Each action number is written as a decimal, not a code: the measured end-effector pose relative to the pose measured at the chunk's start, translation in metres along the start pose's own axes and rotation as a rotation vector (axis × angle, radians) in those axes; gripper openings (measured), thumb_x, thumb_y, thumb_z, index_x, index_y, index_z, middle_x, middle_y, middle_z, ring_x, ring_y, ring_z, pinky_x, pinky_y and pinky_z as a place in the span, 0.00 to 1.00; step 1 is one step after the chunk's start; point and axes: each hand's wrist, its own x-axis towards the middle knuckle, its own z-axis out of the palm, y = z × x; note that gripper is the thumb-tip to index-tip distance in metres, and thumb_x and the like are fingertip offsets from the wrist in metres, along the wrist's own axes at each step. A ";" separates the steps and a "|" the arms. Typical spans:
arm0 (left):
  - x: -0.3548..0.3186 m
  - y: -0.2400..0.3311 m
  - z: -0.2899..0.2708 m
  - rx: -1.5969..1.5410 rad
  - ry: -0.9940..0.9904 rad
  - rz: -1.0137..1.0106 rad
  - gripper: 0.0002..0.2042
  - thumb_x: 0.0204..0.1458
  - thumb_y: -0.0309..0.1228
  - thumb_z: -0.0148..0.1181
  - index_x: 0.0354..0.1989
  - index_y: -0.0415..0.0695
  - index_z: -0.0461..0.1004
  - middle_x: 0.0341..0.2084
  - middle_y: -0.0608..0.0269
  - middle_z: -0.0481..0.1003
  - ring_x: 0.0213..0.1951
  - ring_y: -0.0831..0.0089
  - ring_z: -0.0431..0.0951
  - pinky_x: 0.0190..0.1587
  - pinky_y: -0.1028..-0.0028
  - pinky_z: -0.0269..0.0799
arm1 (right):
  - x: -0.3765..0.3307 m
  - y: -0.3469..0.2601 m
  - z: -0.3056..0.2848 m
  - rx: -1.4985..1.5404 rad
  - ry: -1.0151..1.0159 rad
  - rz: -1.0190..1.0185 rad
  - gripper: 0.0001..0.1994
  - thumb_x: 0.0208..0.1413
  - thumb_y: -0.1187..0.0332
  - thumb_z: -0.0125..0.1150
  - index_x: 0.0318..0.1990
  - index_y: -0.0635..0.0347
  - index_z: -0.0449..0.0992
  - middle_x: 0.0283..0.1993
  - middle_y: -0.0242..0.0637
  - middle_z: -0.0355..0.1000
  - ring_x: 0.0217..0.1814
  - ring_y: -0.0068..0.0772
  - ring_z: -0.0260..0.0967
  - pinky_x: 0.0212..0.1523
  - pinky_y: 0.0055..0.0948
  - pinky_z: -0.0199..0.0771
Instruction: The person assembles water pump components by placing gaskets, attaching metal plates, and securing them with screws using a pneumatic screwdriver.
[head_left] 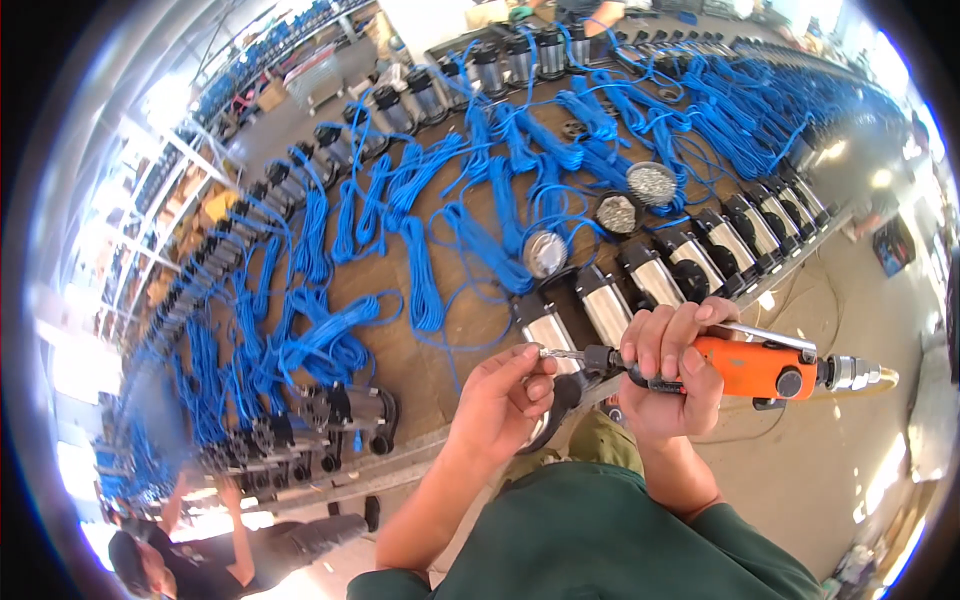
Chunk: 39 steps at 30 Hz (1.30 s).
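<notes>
- My right hand [672, 365] is wrapped tight around an orange air screwdriver [745, 368], held level near the bench's near edge.
- Left hand [505, 395] pinches the bit [562, 353] at the tool's tip, fingers pressed together on it.
- Just past them sits a row of silver-and-black pumps [603, 305] on the wooden bench [400, 350].
- Farther out, bundles of blue cable [420, 270] everywhere.
- Far lower left, another person [185, 560] reaches toward the bench.

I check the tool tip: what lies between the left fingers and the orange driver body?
In the head view, the screwdriver bit and black chuck lie between the left hand and the orange driver.
</notes>
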 end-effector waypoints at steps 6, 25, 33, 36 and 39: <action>-0.056 0.009 -0.051 -0.127 0.008 0.088 0.07 0.61 0.28 0.54 0.40 0.36 0.70 0.33 0.58 0.74 0.26 0.78 0.67 0.24 0.82 0.61 | -0.049 0.029 0.048 0.001 -0.066 0.110 0.15 0.54 0.71 0.54 0.48 0.60 0.62 0.22 0.30 0.60 0.23 0.27 0.61 0.28 0.31 0.68; -0.024 0.021 -0.092 1.174 -0.101 0.601 0.08 0.50 0.24 0.61 0.37 0.35 0.80 0.18 0.63 0.74 0.19 0.77 0.70 0.23 0.75 0.63 | -0.066 0.047 0.028 -0.258 -0.127 0.286 0.15 0.51 0.75 0.55 0.45 0.62 0.60 0.21 0.33 0.60 0.21 0.27 0.61 0.27 0.31 0.68; -0.005 0.014 -0.089 1.642 -0.171 0.646 0.09 0.44 0.28 0.56 0.32 0.40 0.80 0.25 0.52 0.76 0.30 0.51 0.77 0.32 0.58 0.71 | -0.072 0.063 -0.008 -0.397 -0.163 0.477 0.16 0.47 0.85 0.52 0.45 0.67 0.62 0.31 0.37 0.68 0.27 0.25 0.69 0.33 0.27 0.71; -0.007 0.010 -0.096 1.630 -0.121 0.668 0.09 0.45 0.28 0.57 0.33 0.40 0.79 0.25 0.52 0.76 0.29 0.52 0.77 0.31 0.59 0.71 | -0.074 0.066 -0.003 -0.405 -0.090 0.562 0.10 0.47 0.84 0.52 0.39 0.68 0.66 0.38 0.38 0.66 0.28 0.25 0.69 0.32 0.27 0.70; -0.014 0.004 -0.104 1.414 0.066 0.784 0.08 0.47 0.25 0.60 0.36 0.38 0.79 0.22 0.54 0.74 0.24 0.63 0.75 0.27 0.67 0.68 | -0.071 0.070 -0.005 -0.427 -0.147 0.580 0.04 0.47 0.83 0.52 0.31 0.69 0.70 0.42 0.37 0.64 0.29 0.25 0.68 0.33 0.27 0.70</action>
